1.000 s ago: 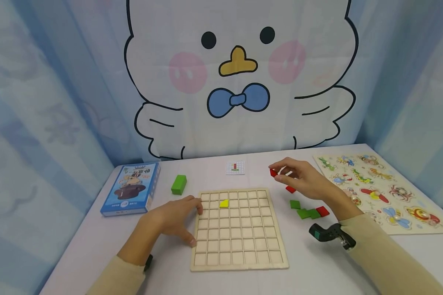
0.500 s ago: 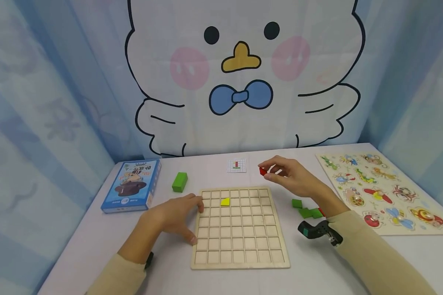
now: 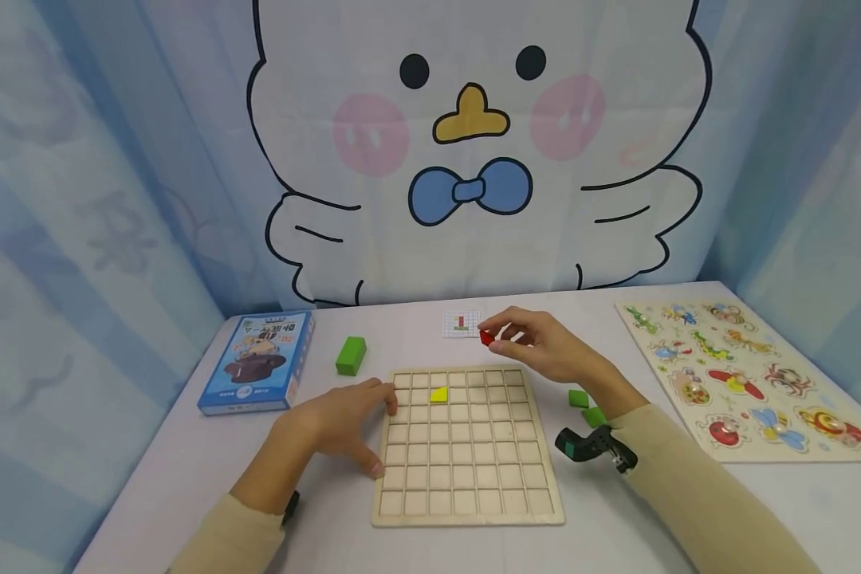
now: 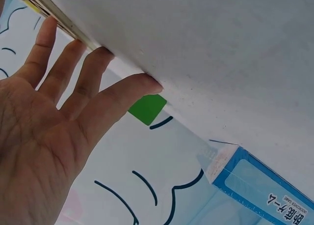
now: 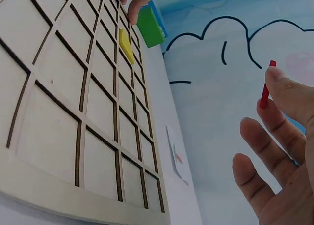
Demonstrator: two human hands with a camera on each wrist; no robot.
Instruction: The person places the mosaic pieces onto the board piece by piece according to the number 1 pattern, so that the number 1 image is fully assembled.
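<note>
— What did the right hand (image 3: 545, 347) have?

— It pinched a red tile (image 3: 486, 337) between thumb and fingertip, lifted just beyond the far edge of the grid board (image 3: 466, 510), near the small pattern card (image 3: 461, 324). The right wrist view showed the tile edge-on at the fingertips (image 5: 274, 77), the other fingers loosely bent below it.

— And the left hand (image 3: 337, 422)?

— It lay flat on the table (image 3: 186, 470) against the board's left edge, fingers spread and straight, holding nothing; the fingertips touched the frame near its far left corner.

— What was on the board?

— One yellow tile (image 3: 438, 394), seated in the second row from the far edge, left of centre.

— And around the board?

— Right of it, two green tiles (image 3: 578, 398) lay partly hidden by the right wrist. Beyond its far left corner sat a green block (image 3: 350, 355), and further left a blue box (image 3: 256, 362). Well to the right of the board lay an insect puzzle (image 3: 746, 375).
</note>
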